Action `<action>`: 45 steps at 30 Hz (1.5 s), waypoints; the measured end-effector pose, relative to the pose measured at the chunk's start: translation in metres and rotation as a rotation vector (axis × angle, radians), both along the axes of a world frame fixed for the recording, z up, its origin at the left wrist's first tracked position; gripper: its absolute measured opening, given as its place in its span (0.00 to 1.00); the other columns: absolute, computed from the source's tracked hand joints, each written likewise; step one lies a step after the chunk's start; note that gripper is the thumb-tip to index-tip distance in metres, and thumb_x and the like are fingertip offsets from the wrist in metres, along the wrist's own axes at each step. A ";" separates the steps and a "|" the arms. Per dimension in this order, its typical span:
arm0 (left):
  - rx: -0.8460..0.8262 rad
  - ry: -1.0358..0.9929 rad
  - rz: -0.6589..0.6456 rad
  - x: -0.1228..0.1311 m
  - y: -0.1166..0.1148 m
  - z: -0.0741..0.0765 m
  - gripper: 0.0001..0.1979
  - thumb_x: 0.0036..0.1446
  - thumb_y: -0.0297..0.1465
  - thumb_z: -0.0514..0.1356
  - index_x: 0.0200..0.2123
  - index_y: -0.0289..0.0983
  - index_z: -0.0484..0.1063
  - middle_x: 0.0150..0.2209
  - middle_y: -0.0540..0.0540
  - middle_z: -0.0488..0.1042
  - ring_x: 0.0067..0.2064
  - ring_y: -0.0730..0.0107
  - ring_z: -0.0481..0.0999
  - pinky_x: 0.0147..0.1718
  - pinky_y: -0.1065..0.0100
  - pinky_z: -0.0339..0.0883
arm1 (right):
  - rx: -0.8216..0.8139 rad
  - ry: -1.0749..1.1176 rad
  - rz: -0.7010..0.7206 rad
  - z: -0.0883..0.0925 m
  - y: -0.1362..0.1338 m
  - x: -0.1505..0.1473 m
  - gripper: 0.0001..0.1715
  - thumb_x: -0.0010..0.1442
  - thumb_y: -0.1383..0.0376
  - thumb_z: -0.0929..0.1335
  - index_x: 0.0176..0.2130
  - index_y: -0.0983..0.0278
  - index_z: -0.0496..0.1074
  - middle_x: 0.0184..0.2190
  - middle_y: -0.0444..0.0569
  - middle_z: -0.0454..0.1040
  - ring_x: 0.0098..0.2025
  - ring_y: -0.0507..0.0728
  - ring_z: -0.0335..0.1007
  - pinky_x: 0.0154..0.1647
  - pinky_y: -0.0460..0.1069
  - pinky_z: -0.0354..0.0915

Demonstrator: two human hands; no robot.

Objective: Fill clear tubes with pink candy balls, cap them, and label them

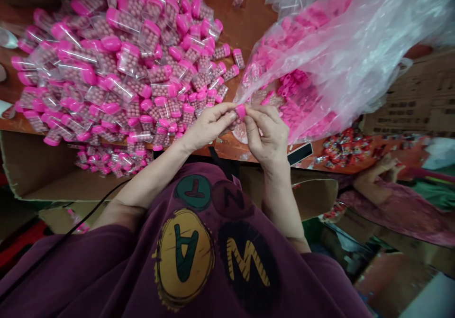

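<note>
Held from both sides

The left hand grips a jar, seemingly to steady it; the right hand pinches its pink cap. At ten o'clock, a heap of capped jars: clear, hard-looking plastic, round beads inside. At two, a thin, crinkled bag holds pink pieces, its mouth near, probably for easy reach. At four, a phone lies on the desk.
</note>
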State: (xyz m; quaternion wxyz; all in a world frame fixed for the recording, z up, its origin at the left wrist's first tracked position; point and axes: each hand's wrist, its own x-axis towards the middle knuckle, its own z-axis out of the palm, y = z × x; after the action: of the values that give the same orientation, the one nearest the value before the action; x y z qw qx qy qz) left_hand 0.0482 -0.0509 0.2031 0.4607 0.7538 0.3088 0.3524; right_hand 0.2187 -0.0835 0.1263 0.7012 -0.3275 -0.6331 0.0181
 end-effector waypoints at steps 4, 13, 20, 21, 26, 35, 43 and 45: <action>0.015 0.050 0.004 -0.003 -0.001 0.001 0.19 0.63 0.47 0.69 0.44 0.37 0.78 0.30 0.50 0.70 0.27 0.77 0.69 0.24 0.74 0.62 | -0.037 -0.012 0.073 0.000 -0.001 0.003 0.18 0.75 0.53 0.64 0.52 0.50 0.82 0.44 0.49 0.81 0.48 0.60 0.78 0.54 0.61 0.76; -0.123 -0.011 -0.007 -0.007 0.007 -0.010 0.22 0.61 0.50 0.69 0.44 0.37 0.76 0.32 0.49 0.71 0.24 0.77 0.65 0.20 0.72 0.56 | -0.240 0.658 0.272 0.002 0.044 -0.037 0.57 0.67 0.31 0.40 0.58 0.59 0.73 0.44 0.56 0.80 0.41 0.59 0.78 0.46 0.58 0.76; 0.093 0.244 -0.080 -0.007 -0.009 0.000 0.24 0.62 0.50 0.68 0.40 0.33 0.79 0.31 0.47 0.73 0.31 0.72 0.70 0.32 0.70 0.64 | -0.322 0.935 0.889 0.022 0.050 -0.032 0.45 0.65 0.28 0.57 0.44 0.60 0.78 0.34 0.48 0.80 0.33 0.54 0.73 0.38 0.50 0.74; 0.115 0.263 -0.078 -0.006 -0.011 0.000 0.22 0.63 0.49 0.67 0.41 0.32 0.80 0.32 0.47 0.74 0.32 0.71 0.70 0.33 0.69 0.64 | -0.364 0.903 0.947 0.021 0.050 -0.034 0.45 0.64 0.27 0.58 0.44 0.60 0.78 0.34 0.48 0.80 0.32 0.53 0.73 0.37 0.50 0.74; 0.263 0.401 0.000 -0.008 -0.015 -0.008 0.10 0.66 0.35 0.63 0.40 0.34 0.80 0.32 0.47 0.74 0.35 0.67 0.72 0.37 0.67 0.65 | -0.548 0.721 0.912 0.013 0.050 -0.045 0.48 0.58 0.22 0.58 0.43 0.56 0.78 0.34 0.49 0.82 0.34 0.57 0.76 0.38 0.55 0.76; 0.390 0.436 -0.043 0.003 -0.028 -0.009 0.05 0.62 0.27 0.62 0.32 0.35 0.77 0.33 0.46 0.72 0.39 0.63 0.72 0.44 0.62 0.70 | -0.561 0.593 0.728 0.016 0.017 -0.037 0.40 0.64 0.28 0.61 0.44 0.57 0.78 0.30 0.47 0.78 0.32 0.55 0.75 0.32 0.51 0.75; -0.184 0.106 0.221 -0.001 -0.006 -0.030 0.10 0.67 0.36 0.64 0.40 0.35 0.77 0.28 0.50 0.73 0.25 0.77 0.66 0.24 0.74 0.58 | -0.383 0.708 0.347 -0.018 0.063 -0.028 0.47 0.66 0.28 0.52 0.53 0.57 0.74 0.43 0.51 0.81 0.42 0.58 0.78 0.48 0.57 0.76; -0.200 0.028 0.339 -0.005 0.001 -0.032 0.09 0.66 0.35 0.65 0.36 0.35 0.76 0.27 0.51 0.73 0.26 0.77 0.68 0.26 0.75 0.60 | -0.306 0.455 0.211 -0.028 0.056 -0.031 0.44 0.67 0.32 0.60 0.61 0.61 0.70 0.51 0.55 0.79 0.50 0.62 0.78 0.56 0.61 0.73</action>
State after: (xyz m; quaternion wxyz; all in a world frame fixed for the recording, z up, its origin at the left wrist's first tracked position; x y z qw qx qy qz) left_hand 0.0428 -0.0494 0.1714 0.4630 0.6462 0.4713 0.3819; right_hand 0.1876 -0.0272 0.0980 0.7618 -0.3492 -0.4802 0.2592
